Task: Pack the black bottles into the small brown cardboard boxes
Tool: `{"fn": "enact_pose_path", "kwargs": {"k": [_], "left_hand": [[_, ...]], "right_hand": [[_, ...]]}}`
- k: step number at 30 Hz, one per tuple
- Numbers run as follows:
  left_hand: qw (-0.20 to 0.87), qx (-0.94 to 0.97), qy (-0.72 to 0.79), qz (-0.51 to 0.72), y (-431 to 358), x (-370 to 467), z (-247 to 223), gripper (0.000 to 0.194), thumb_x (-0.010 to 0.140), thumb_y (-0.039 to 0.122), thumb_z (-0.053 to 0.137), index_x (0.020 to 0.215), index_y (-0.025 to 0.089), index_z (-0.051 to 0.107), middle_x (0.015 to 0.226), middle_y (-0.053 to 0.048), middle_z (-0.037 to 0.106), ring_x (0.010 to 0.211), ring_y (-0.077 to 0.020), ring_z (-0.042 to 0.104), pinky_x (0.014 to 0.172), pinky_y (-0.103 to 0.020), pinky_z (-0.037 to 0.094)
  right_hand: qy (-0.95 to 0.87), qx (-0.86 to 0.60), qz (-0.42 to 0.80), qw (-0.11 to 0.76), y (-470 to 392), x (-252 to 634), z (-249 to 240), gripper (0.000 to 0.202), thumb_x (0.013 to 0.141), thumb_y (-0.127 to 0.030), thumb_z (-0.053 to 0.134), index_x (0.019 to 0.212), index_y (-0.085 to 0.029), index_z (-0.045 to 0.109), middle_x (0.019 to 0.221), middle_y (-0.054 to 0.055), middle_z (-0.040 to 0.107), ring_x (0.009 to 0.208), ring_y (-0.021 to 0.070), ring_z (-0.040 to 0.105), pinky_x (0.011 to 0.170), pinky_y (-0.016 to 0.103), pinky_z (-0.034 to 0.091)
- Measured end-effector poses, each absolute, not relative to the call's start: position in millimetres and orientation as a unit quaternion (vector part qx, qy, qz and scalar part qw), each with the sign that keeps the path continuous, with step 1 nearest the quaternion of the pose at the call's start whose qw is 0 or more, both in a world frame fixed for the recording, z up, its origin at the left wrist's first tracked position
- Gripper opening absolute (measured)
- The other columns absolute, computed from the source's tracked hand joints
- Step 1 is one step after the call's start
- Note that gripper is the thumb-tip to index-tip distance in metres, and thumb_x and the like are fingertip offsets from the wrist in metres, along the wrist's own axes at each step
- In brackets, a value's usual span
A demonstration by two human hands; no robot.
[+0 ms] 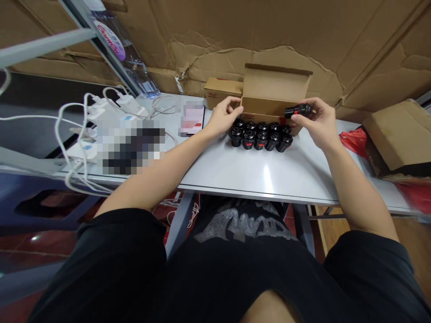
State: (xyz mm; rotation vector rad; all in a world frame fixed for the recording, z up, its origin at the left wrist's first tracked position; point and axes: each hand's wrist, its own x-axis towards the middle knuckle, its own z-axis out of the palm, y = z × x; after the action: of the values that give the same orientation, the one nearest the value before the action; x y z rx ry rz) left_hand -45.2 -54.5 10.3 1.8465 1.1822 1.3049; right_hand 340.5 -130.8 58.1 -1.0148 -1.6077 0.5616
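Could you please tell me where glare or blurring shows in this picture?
Head view: a bright glare streak marks the tabletop, and the black parts carry small highlights; head view, left: pixel blocks obscure an area near the white plugs; head view, right edge: the red item looks smeared.

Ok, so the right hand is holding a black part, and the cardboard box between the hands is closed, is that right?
Not quite: the cardboard box is open, its lid raised, as the head view shows. The right hand does hold a black part.
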Motion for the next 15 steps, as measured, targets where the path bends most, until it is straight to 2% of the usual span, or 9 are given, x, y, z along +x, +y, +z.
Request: {"fn": "enact_pose_path", "kwargs": {"k": [4, 8, 12, 15], "left_hand": [[0.276, 0.698, 0.447, 0.487, -57, -45, 12, 0.032, 0.112, 0.041, 0.087, 0.143, 0.03, 0.09, 0.085, -0.001, 0.072, 0.089, -0.0258, 0.073, 0.109, -0.05, 0.067], [0.281, 0.7, 0.444, 0.484, -59, -46, 13, 0.031, 0.112, 0.044, 0.088, 0.14, 0.031, 0.09, 0.086, -0.001, 0.073, 0.091, -0.0268, 0.074, 0.109, -0.05, 0.068], [0.283, 0.7, 0.442, 0.484, -59, -47, 14, 0.032, 0.111, 0.044, 0.089, 0.141, 0.032, 0.09, 0.085, -0.001, 0.071, 0.095, -0.0281, 0.076, 0.109, -0.05, 0.066], [0.28, 0.704, 0.445, 0.478, -59, -47, 15, 0.032, 0.112, 0.043, 0.087, 0.141, 0.031, 0.089, 0.085, -0.001, 0.073, 0.092, -0.0271, 0.075, 0.109, -0.049, 0.067]], "right_hand": [[-0.675, -0.433, 0.24, 0.547, -136, 339, 64, 0.073, 0.063, -0.072, 0.127, 0.117, -0.038, 0.092, 0.108, 0.004, 0.086, 0.098, 0.0412, 0.091, 0.096, 0.071, 0.085], [-0.674, -0.434, 0.246, 0.544, -143, 336, 73, 0.07, 0.064, -0.069, 0.128, 0.115, -0.04, 0.09, 0.108, 0.004, 0.088, 0.091, 0.0411, 0.091, 0.094, 0.075, 0.085], [-0.68, -0.436, 0.233, 0.541, -147, 333, 75, 0.071, 0.07, -0.077, 0.124, 0.121, -0.043, 0.089, 0.114, 0.005, 0.089, 0.091, 0.04, 0.09, 0.095, 0.074, 0.084], [-0.687, -0.435, 0.23, 0.535, -145, 331, 72, 0.075, 0.074, -0.086, 0.12, 0.126, -0.043, 0.087, 0.108, 0.004, 0.087, 0.089, 0.0384, 0.089, 0.093, 0.07, 0.084]]}}
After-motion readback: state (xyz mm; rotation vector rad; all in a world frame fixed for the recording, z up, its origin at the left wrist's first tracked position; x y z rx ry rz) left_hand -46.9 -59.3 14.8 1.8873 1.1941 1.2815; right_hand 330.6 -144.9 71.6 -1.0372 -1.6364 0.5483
